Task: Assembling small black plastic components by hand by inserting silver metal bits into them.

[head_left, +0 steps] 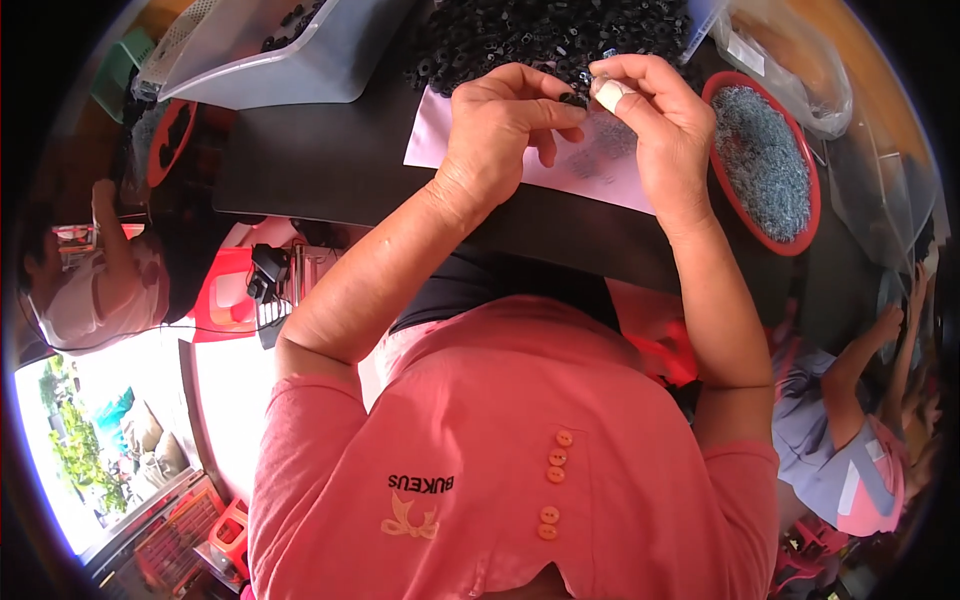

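Observation:
My left hand (490, 130) is over the near edge of a heap of small black plastic parts (540, 40). Its thumb and forefinger pinch one small black part (572, 100). Close beside it, my right hand (668, 125) has thumb and forefinger pressed together, with white tape (612, 95) around the thumb tip. A tiny shiny piece seems to be in that pinch, too small to name. Below both hands a pink sheet (428, 135) lies on the dark table (320, 165), with small thin pieces (610, 140) scattered on it.
A red bowl (815, 175) of small silvery pieces (762, 160) stands right of my right hand. Clear plastic bags (790, 70) lie behind it. A translucent bin (280, 85) with black parts stands at the far left. Other people sit at the left (100, 290) and right (835, 430).

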A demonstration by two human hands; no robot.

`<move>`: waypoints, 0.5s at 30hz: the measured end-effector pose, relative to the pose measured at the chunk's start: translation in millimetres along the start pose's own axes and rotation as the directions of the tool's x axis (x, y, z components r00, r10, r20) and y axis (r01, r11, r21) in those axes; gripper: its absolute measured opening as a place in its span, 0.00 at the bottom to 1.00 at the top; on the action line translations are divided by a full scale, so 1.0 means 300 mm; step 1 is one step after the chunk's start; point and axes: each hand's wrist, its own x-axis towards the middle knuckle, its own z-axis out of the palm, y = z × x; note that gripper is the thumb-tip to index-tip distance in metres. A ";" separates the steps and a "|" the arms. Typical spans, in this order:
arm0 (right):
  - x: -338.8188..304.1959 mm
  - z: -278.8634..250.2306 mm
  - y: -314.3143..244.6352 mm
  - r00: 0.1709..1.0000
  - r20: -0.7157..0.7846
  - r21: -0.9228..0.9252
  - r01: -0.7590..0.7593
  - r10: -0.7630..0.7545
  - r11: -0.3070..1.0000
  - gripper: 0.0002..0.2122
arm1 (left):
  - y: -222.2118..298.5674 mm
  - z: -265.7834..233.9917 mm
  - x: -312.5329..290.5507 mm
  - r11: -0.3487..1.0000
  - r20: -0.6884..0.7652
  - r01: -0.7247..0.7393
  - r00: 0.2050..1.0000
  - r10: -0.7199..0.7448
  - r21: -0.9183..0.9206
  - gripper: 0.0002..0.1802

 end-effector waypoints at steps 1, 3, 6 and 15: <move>0.002 -0.004 -0.003 0.998 0.040 -0.034 0.056 -0.055 0.998 0.06 | 0.002 -0.012 -0.001 1.000 0.035 0.024 0.999 -0.024 0.011 0.07; 0.004 -0.006 -0.010 0.993 0.099 -0.067 0.068 -0.061 0.995 0.06 | 0.004 -0.026 -0.006 0.999 0.068 0.049 0.996 -0.050 0.019 0.08; 0.005 -0.010 -0.003 0.978 0.184 -0.144 0.130 -0.102 0.981 0.07 | 0.012 -0.033 -0.012 0.994 0.072 0.023 0.997 -0.031 0.104 0.07; -0.015 0.025 -0.013 0.790 0.438 -0.410 0.600 -0.429 0.687 0.10 | 0.006 -0.094 -0.060 0.988 0.049 0.004 0.999 -0.011 0.152 0.06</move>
